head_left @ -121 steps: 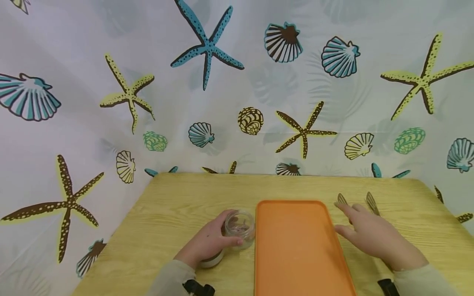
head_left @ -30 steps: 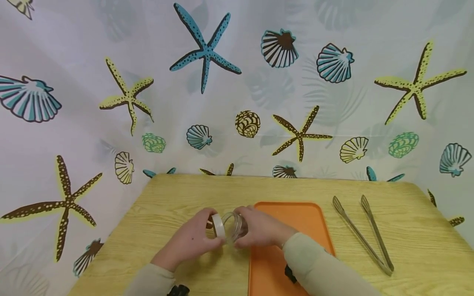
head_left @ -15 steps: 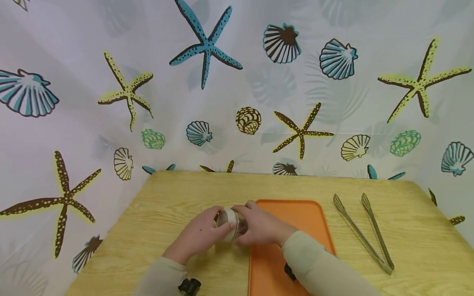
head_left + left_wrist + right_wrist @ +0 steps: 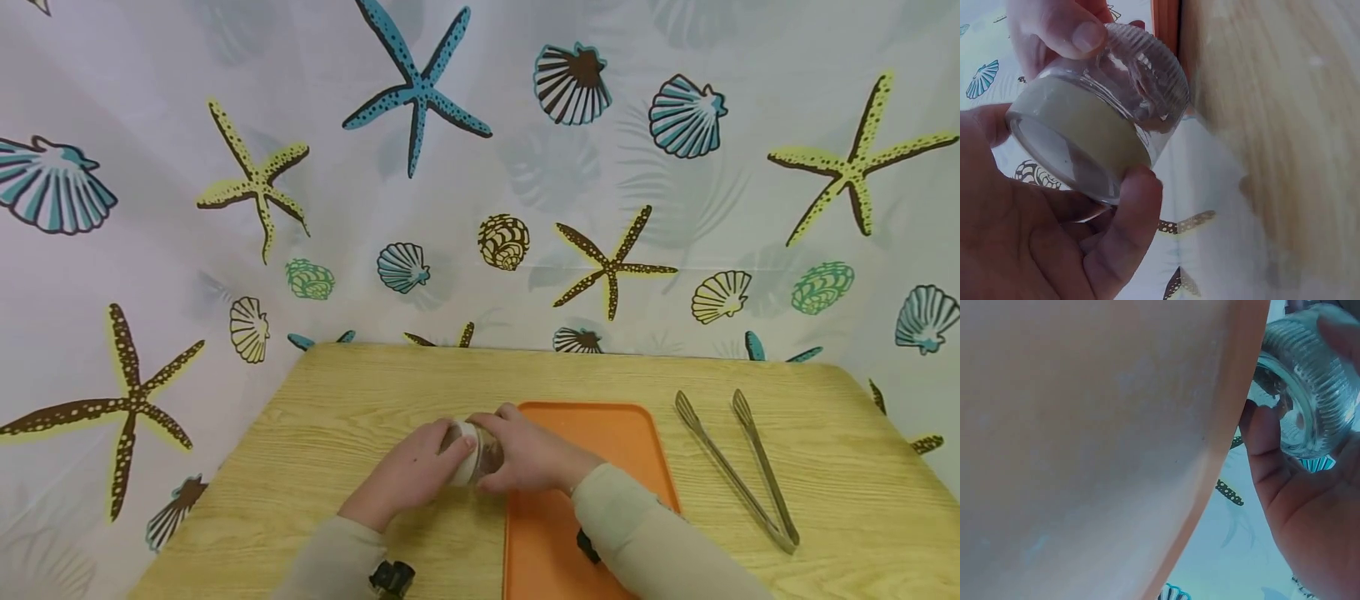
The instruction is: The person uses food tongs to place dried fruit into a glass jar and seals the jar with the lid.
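Observation:
A clear ribbed glass jar is tipped on its side over the table, left of the orange tray. Its pale, broad-banded lid sits against the jar's mouth. My left hand grips the lid by its edge, thumb on the near side and fingers around the far side. From the right, my right hand holds the glass body near its base; in the right wrist view its fingers curve round the jar. Something small and brownish shows through the glass, its kind unclear.
The orange tray lies under my right forearm. Metal tongs, spread in a V, rest on the wood-grain table farther right. A shell-and-starfish cloth hangs behind and at both sides.
Four seconds ago my left hand held the upright jar and my right hand was by the tongs. Since then both hands lifted jar and lid and brought them together; the gap has closed.

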The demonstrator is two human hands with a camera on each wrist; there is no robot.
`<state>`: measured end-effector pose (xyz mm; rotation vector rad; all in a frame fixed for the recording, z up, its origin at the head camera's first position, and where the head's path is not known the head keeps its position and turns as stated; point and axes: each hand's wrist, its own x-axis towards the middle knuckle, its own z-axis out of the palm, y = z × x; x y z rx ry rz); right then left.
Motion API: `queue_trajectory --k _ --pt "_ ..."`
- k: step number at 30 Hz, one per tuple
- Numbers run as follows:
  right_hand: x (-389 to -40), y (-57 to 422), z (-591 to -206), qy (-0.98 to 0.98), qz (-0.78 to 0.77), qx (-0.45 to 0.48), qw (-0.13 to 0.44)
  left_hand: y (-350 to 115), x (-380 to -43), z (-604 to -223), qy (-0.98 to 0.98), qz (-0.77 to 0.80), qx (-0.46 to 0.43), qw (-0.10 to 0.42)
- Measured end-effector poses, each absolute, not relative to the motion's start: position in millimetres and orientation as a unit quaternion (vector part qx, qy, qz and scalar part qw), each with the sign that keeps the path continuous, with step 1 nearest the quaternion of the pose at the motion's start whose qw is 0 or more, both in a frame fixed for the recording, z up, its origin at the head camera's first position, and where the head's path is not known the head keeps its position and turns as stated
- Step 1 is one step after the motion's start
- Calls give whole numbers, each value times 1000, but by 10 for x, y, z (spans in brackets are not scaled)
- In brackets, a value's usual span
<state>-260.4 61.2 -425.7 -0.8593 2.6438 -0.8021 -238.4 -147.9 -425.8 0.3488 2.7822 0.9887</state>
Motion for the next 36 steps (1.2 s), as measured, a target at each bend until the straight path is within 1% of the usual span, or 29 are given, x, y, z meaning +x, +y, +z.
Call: queue_trajectory --k 5,8,12,14,16,19,21,24,28,36 --pt "-2615 618 -4257 907 -274 -296 122 -1443 -2381 -4238 932 329 115 102" --pt "-2624 634 -4259 907 -277 -291 122 -1463 -2365 -4216 934 305 163 84" --pt "-2632 656 -4268 909 -270 -292 122 -1497 -2331 -4202 924 285 251 38" --pt "-2632 663 -4271 910 -267 -294 123 -1504 -2323 -4196 914 305 266 30" --pt "-2631 668 -4275 910 -268 -291 127 -1512 -2319 -4191 905 339 255 31" --pt "-2630 666 -4277 909 -268 -290 130 -1514 -2322 -4199 905 372 205 38" --pt "-2629 662 -4277 909 -268 -289 133 -1505 -2329 -4214 913 370 168 42" --pt "-2626 656 -4275 908 -268 -295 131 -1484 -2343 -4233 926 348 140 50" --pt "-2627 650 -4269 907 -266 -301 125 -1475 -2352 -4225 930 334 145 50" --pt "-2653 639 -4266 900 -272 -323 111 -1504 -2345 -4192 938 294 183 25"
